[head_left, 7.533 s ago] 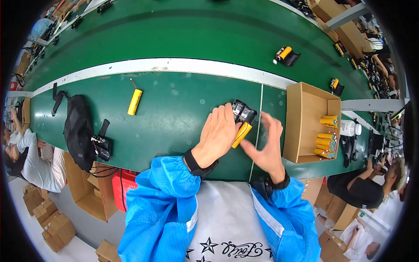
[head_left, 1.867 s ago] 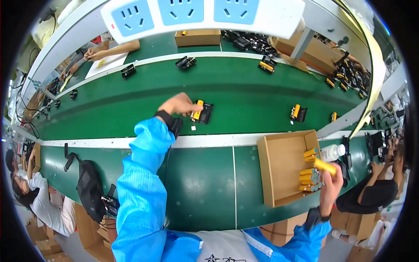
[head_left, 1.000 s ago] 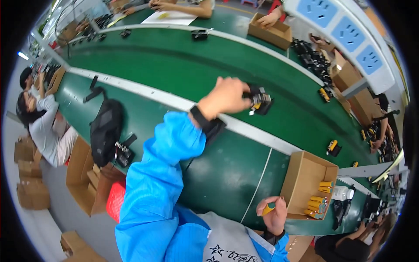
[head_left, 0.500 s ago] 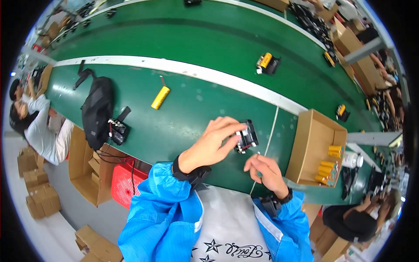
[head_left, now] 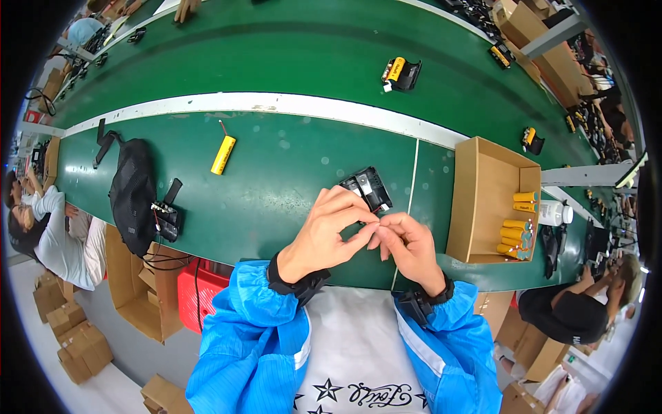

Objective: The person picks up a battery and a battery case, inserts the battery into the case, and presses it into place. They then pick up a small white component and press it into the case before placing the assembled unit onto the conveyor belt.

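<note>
A black plastic housing [head_left: 370,188] with metallic parts inside rests on the green table, just beyond my fingers. My left hand [head_left: 332,231] reaches across from the left, its thumb and forefinger pinched close to the housing's near edge. From the other side my right hand [head_left: 409,250] meets it, fingertips pinched too and touching or nearly touching the left ones. A bit of thin wire seems to show at the housing's near edge; whatever the fingertips hold is too small to name. A yellow cylindrical battery [head_left: 223,155] with a short wire lead lies farther left.
A cardboard box [head_left: 464,200] with several yellow batteries [head_left: 514,233] stands at right, beside a white bottle [head_left: 552,213]. At left lie a black bag [head_left: 134,196] and another black housing [head_left: 167,221]. Beyond the white rail [head_left: 276,103], a battery-fitted housing [head_left: 402,74] sits on green surface. Co-workers sit either side.
My left hand has let the black housing down onto the table. My right hand has moved up and left, so both hands' fingertips now meet. The view has shifted somewhat.
</note>
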`<control>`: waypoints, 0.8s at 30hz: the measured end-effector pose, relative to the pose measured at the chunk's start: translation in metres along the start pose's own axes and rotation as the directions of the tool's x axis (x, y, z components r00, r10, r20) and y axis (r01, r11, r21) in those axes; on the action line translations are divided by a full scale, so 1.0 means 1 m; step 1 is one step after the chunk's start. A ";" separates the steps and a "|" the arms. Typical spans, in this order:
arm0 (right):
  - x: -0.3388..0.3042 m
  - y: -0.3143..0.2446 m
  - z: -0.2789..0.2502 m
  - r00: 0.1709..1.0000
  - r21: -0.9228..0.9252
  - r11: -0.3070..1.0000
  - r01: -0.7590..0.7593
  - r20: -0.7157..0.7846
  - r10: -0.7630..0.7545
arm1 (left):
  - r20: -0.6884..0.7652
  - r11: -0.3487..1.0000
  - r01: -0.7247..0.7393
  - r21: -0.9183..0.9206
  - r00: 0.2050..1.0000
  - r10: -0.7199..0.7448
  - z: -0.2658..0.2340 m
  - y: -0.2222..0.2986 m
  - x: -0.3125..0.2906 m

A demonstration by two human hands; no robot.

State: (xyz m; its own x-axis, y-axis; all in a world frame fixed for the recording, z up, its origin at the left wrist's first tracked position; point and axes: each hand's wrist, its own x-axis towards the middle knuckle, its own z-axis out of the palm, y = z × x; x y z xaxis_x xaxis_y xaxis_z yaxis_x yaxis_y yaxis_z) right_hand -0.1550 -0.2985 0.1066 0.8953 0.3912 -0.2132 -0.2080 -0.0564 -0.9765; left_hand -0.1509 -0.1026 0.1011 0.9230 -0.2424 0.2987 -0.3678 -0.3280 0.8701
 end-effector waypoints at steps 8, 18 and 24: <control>0.005 0.021 -0.020 0.956 -0.301 0.950 0.081 -0.247 -0.160 | -0.274 0.665 0.665 0.341 0.747 -0.606 0.027 -0.003 0.002; 0.006 0.021 -0.038 0.993 -0.014 1.000 0.022 -0.119 -0.024 | -0.314 0.791 0.392 0.471 0.912 -0.265 0.027 -0.022 -0.003; 0.022 0.022 -0.009 0.993 -0.101 0.992 0.071 -0.085 -0.079 | -0.229 0.822 0.282 0.495 0.955 -0.190 0.017 -0.025 -0.016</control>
State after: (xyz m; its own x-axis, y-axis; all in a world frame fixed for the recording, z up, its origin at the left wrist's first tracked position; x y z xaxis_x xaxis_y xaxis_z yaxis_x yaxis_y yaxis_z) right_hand -0.1366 -0.2997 0.0799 0.9391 0.3152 -0.1371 -0.1036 -0.1207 -0.9873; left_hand -0.1585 -0.1064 0.0676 0.9771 0.0396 0.2093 -0.0977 -0.7897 0.6057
